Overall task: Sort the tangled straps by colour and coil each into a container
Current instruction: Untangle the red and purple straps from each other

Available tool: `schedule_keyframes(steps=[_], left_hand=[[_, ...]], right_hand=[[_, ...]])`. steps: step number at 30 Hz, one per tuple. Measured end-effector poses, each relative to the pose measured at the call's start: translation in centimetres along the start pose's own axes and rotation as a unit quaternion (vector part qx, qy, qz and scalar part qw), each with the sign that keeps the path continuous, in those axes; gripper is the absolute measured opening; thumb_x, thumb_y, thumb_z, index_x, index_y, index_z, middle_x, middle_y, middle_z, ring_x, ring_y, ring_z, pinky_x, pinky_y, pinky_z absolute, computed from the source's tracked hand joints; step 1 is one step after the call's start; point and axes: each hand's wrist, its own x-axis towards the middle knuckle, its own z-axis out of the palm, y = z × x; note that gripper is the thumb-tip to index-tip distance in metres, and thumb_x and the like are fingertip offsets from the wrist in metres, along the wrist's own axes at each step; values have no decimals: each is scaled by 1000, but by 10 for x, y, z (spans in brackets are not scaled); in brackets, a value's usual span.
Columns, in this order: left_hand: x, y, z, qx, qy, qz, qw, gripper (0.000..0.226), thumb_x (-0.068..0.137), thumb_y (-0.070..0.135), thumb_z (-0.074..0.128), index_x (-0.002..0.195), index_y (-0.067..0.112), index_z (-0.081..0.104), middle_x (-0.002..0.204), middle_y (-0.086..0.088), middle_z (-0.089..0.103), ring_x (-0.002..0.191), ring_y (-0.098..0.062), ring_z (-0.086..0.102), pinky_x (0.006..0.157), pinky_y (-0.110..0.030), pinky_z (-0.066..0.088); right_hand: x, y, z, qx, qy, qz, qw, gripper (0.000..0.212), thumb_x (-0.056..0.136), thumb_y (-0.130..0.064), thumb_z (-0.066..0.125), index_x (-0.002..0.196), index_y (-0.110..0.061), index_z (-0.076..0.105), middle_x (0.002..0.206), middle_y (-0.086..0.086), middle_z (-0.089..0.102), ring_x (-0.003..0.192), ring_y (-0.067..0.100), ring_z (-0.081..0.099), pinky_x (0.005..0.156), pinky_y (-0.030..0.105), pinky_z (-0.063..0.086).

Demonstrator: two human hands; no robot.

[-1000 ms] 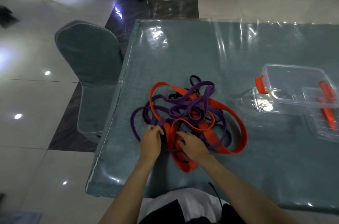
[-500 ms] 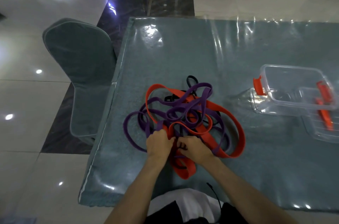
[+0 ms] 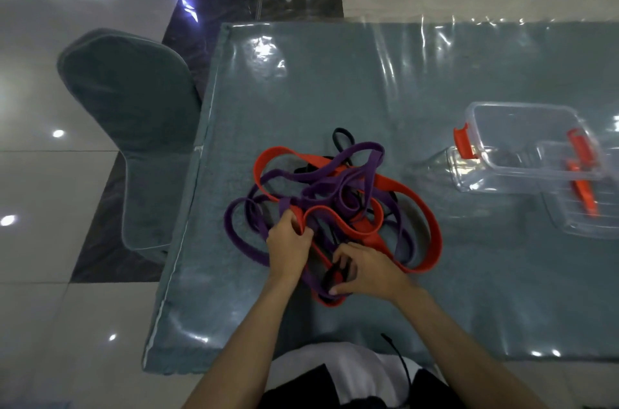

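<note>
My hands have drawn apart: my right hand [image 3: 365,269] now pinches the black strap [image 3: 335,274] nearer me, my left hand [image 3: 289,248] grips the red strap [image 3: 423,224]; the purple strap [image 3: 241,238] is tangled mid-table [image 3: 335,80], clear containers [image 3: 522,147] right.

Black strap [image 3: 341,140] mostly buried under tangle, nearer container [image 3: 582,207] cut off right

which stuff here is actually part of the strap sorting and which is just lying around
Part of the job:
flat orange strap
flat purple strap
thin black strap
clear plastic containers with orange clips
left hand
right hand

Lying about:
grey covered chair
</note>
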Motion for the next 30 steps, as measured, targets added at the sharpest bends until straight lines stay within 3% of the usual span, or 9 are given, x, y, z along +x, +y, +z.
schedule_keyframes(steps=[2,5,11,15,18,23,26,28,30], left_hand=[[4,7,-8,-32,39,19,999,37,83,16,78,71,22,42,60,8,50,55,-2,47,60,-25,29],[9,15,-21,-92,78,64,991,40,85,13,76,73,28,41,63,8,50,61,-4,52,61,-15,37],[11,18,-36,-146,61,111,981,35,89,14,79,83,32,50,74,12,62,68,-3,59,70,-11,44],[4,14,-41,-163,86,133,974,30,94,20,77,94,35,50,78,12,63,72,1,60,70,-8,43],[5,13,-43,-192,92,118,970,26,98,24,74,100,31,49,81,2,66,66,-2,57,65,-12,45],[9,15,-43,-184,86,121,972,23,101,34,67,103,31,45,76,15,60,60,-3,53,58,-19,45],[9,13,-42,-172,61,113,977,25,101,34,67,103,32,42,81,8,61,70,-10,59,70,-31,50],[5,10,-39,-154,33,100,982,27,101,31,67,103,29,40,90,-4,62,84,-24,62,79,-43,50],[-2,6,-35,-145,14,83,986,27,101,32,66,103,27,39,94,-5,63,88,-24,63,79,-42,47]], right_hand=[[-3,-1,0,-21,7,5,1000,67,59,-80,77,109,-40,56,98,-23,60,82,-1,61,72,26,53],[-9,-2,0,-62,14,6,998,69,59,-87,70,108,-38,63,99,-22,60,87,-1,60,73,27,51],[-16,-5,7,-110,9,53,992,55,83,-67,74,125,-33,68,116,-10,65,108,15,67,84,31,49],[-21,-7,14,-165,-10,85,983,54,91,-61,68,138,-36,59,132,-2,61,129,24,55,103,40,46],[-25,-8,17,-210,-35,100,972,61,89,-57,70,144,-42,49,136,-1,54,132,26,48,107,46,42],[-30,-10,23,-205,-6,54,977,52,90,-57,69,139,-40,58,129,-1,49,124,22,46,98,40,43],[-28,-16,22,-199,79,25,976,33,91,-40,75,120,-26,70,117,1,54,114,23,54,90,36,50],[-26,-24,20,-182,143,2,973,22,87,-27,80,105,-19,73,104,3,60,99,26,63,77,40,56],[-25,-32,17,-155,208,-17,966,18,85,-23,82,98,-18,72,89,2,67,81,26,69,59,40,56]])
